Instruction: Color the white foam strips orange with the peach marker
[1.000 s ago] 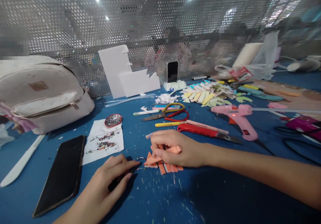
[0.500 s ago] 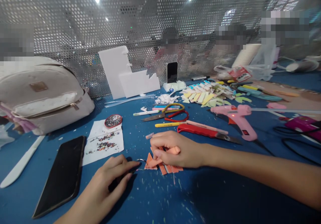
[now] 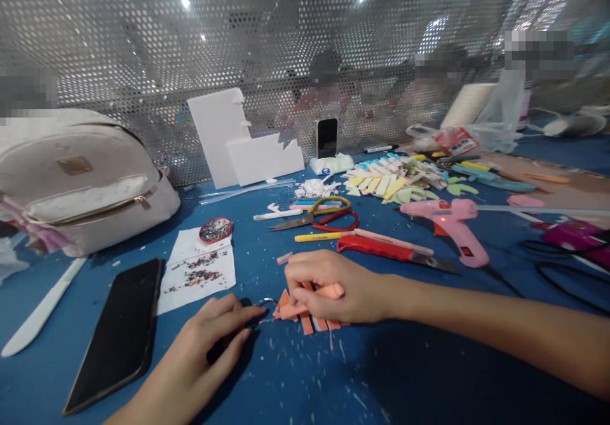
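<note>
My right hand (image 3: 328, 285) is closed around an orange marker (image 3: 330, 291). Its tip end points left, over a cluster of orange-coloured strips (image 3: 314, 324). A small orange triangular piece (image 3: 282, 302) sits at the left end of the strips, partly under the marker. Just left of it, my left hand (image 3: 219, 330) rests low over the table with index finger and thumb close together. The fingertips pinch a thin shiny ring (image 3: 269, 300) beside the triangle; most of the ring is hidden. A pale pink marker cap (image 3: 284, 258) lies behind my right hand.
Behind the hands lie scissors (image 3: 290, 223), a yellow marker (image 3: 324, 237) and a red-handled cutter (image 3: 376, 247). A pink glue gun (image 3: 445, 218) stands right. Left are a phone (image 3: 114, 330), a glitter-strewn paper (image 3: 190, 291), a white knife (image 3: 45, 310) and a backpack (image 3: 86, 183).
My right hand and the marker have shifted very slightly right. The orange triangle has moved a little left. My left hand stays where it was.
</note>
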Motion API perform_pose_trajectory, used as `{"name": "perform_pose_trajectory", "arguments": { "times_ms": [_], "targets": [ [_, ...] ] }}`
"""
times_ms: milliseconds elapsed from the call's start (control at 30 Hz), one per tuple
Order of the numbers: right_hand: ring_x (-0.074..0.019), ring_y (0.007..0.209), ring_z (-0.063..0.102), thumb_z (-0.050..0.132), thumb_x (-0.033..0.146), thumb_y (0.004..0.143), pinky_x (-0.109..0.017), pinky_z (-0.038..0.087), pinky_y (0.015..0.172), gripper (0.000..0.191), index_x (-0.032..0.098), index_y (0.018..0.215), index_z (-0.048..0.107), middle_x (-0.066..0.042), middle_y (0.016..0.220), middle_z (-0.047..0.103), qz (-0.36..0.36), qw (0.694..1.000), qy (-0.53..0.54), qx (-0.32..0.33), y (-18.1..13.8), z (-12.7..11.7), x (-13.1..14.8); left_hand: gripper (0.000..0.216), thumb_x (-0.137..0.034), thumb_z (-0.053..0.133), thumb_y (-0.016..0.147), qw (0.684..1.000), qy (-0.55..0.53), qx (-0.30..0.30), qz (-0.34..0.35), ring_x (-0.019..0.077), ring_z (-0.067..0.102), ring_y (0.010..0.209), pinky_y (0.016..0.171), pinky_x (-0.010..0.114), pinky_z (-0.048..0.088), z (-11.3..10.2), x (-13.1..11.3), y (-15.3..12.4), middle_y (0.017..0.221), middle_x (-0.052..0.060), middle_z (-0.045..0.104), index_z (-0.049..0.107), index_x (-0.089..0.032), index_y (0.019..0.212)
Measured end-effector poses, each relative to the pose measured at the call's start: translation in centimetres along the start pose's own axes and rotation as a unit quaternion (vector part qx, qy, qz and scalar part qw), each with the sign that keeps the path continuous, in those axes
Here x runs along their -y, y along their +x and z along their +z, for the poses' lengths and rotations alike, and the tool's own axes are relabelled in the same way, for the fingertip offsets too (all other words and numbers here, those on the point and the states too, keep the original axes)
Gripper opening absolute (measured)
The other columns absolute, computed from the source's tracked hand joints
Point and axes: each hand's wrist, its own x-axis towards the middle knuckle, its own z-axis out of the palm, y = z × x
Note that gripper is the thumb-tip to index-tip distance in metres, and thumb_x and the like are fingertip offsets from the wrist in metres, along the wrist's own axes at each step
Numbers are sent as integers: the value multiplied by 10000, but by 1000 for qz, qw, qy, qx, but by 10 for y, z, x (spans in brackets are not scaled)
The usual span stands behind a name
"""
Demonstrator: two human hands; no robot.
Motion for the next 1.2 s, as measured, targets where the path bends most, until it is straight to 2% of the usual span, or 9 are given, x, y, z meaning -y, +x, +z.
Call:
{"name": "perform_pose_trajectory", "arguments": {
  "times_ms": [200, 433, 600, 733, 833, 967, 1200],
  "targets": [
    [-138, 703, 485, 438, 265, 949, -278, 366, 683, 235, 196, 724, 432, 5, 733, 549, -9, 1000, -5, -12, 2, 0, 0, 338, -294, 409, 1034, 1000, -17, -1, -12, 104, 598, 863, 758, 186, 467, 3, 4, -1, 923, -3, 593, 565, -363, 1326],
    [-121, 637, 421, 417, 283, 964, -280, 375, 686, 300, 201, 680, 366, 35, 671, 430, -10, 1000, 6, -13, 1, 1, -3, 329, -298, 416, 1027, 1000, -7, 0, -9, 127, 611, 853, 746, 209, 486, 2, 2, -1, 919, 18, 604, 597, -325, 1300],
    [-154, 710, 505, 441, 280, 962, -277, 395, 687, 250, 202, 725, 435, 10, 675, 549, 5, 1000, 28, 5, 0, 0, -2, 321, -294, 421, 1026, 1000, -11, 1, -10, 115, 608, 849, 745, 195, 477, 0, 0, 0, 916, 5, 602, 593, -345, 1292],
    [-134, 656, 477, 438, 262, 942, -268, 379, 650, 280, 196, 675, 384, 18, 676, 502, 8, 1000, 1, 4, 0, 1, -3, 329, -293, 401, 1034, 999, -20, 16, -24, 112, 601, 873, 762, 197, 466, 0, 1, -2, 937, 3, 592, 576, -353, 1307],
    [-126, 652, 465, 436, 271, 945, -296, 425, 732, 281, 201, 682, 367, 33, 678, 458, 4, 1000, 14, -7, 0, 1, -4, 333, -301, 403, 1036, 999, -27, 9, -22, 111, 593, 873, 770, 199, 461, 1, 3, -2, 931, 2, 586, 572, -354, 1318],
    [-139, 714, 509, 434, 264, 958, -347, 450, 856, 244, 204, 725, 397, 16, 728, 529, 9, 1000, 23, -10, 0, 1, -4, 338, -304, 403, 1039, 999, -30, 11, -21, 111, 593, 868, 773, 200, 457, 3, 3, 0, 926, 6, 584, 570, -347, 1329],
    [-152, 751, 526, 447, 261, 950, -381, 453, 910, 223, 206, 737, 413, -3, 757, 587, 8, 1000, 18, -7, 0, 0, -3, 348, -321, 386, 1038, 999, -20, 17, -33, 137, 610, 874, 768, 223, 476, 1, 2, -2, 944, 32, 600, 590, -312, 1320]
  ]
}}
